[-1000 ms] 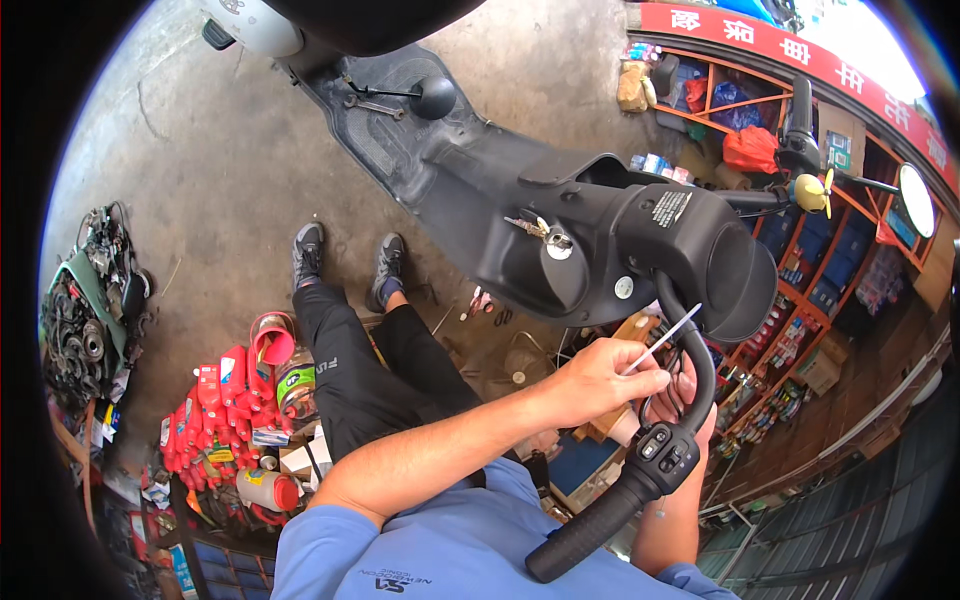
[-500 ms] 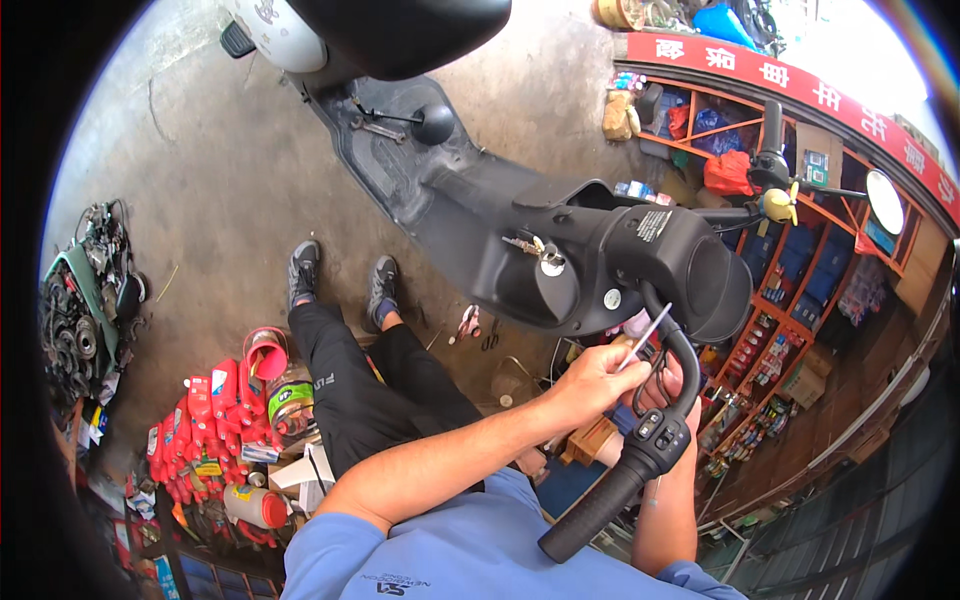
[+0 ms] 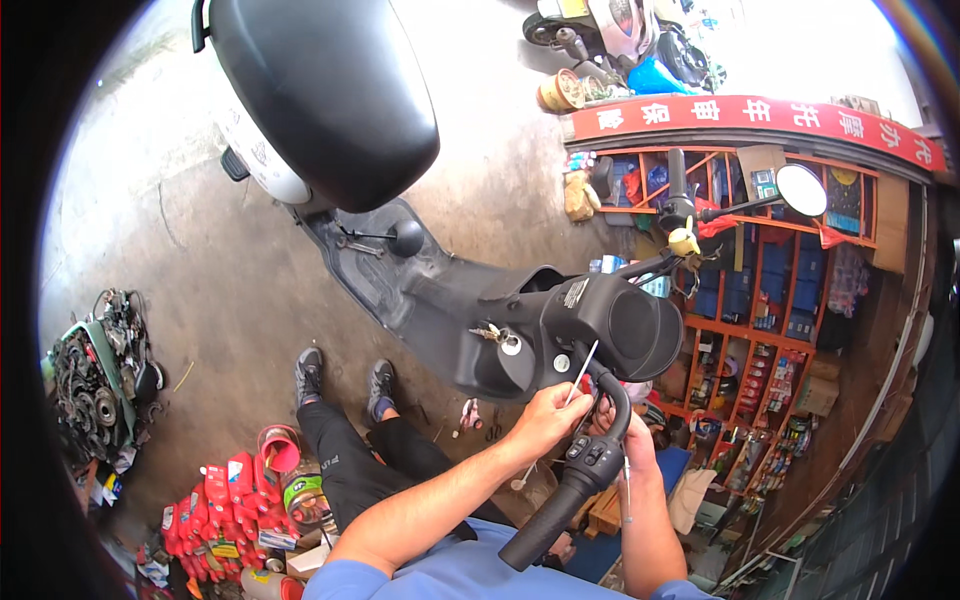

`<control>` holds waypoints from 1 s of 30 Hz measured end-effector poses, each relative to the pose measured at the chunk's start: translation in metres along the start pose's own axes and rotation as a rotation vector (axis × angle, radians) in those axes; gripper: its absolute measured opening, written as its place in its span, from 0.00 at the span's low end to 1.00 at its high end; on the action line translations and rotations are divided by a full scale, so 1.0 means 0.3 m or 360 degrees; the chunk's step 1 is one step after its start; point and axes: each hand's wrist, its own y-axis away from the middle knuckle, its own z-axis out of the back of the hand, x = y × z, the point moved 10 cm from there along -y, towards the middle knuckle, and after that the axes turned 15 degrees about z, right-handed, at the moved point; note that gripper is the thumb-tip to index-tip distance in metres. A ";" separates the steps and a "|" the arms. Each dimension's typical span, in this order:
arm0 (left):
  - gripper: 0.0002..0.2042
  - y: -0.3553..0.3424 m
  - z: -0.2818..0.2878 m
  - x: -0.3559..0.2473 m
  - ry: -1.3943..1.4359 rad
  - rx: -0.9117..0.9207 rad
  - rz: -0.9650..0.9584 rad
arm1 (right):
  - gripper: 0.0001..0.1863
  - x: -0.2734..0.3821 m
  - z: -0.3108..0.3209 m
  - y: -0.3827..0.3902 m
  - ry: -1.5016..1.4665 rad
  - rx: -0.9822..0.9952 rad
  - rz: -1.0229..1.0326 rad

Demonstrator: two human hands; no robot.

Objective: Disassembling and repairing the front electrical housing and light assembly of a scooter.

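Note:
My left hand (image 3: 548,418) pinches a thin, pale rod-like strip (image 3: 583,371) that points up past the scooter's handlebar (image 3: 618,398). Whether it is a tool or a tie is too small to tell. Behind the bar, my right hand (image 3: 637,440) has its fingers curled at the black cables (image 3: 603,408); the bar partly hides them. A thin pale strand hangs beside my right wrist. Nearest me on the bar are a switch block (image 3: 594,455) and a black rubber grip (image 3: 545,525). The black scooter front (image 3: 610,325) stands just beyond my hands.
Keys (image 3: 492,333) hang at the scooter's front panel, and a wrench (image 3: 360,246) rests on its footboard. Red bottles (image 3: 230,500) crowd the lower left, with scrap parts (image 3: 95,390) farther left. Orange shelving (image 3: 740,328) full of goods stands right. A round mirror (image 3: 802,190) sticks out there.
The view has shifted, so the scooter and my hands appear lower and farther left. My left hand keeps its pinch on the pale strip, and both hands stay close together by the bar.

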 end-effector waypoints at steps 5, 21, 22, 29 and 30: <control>0.10 0.013 -0.002 0.013 0.0032 -0.0022 0.0014 | 0.09 0.002 0.012 0.009 0.0010 -0.0059 0.0027; 0.10 -0.001 -0.063 0.070 0.0145 0.0272 0.0176 | 0.12 -0.040 0.084 0.023 0.0025 -0.0133 -0.0020; 0.10 -0.004 -0.074 0.069 0.0184 0.0325 0.0168 | 0.12 -0.042 0.080 0.021 0.0009 -0.0122 -0.0011; 0.11 -0.014 -0.066 0.080 0.0202 0.0319 0.0216 | 0.11 -0.032 0.090 0.024 -0.0009 -0.0276 0.0035; 0.11 -0.007 -0.054 0.072 0.0187 0.0303 0.0171 | 0.11 -0.023 0.065 0.019 -0.0042 -0.0176 0.0049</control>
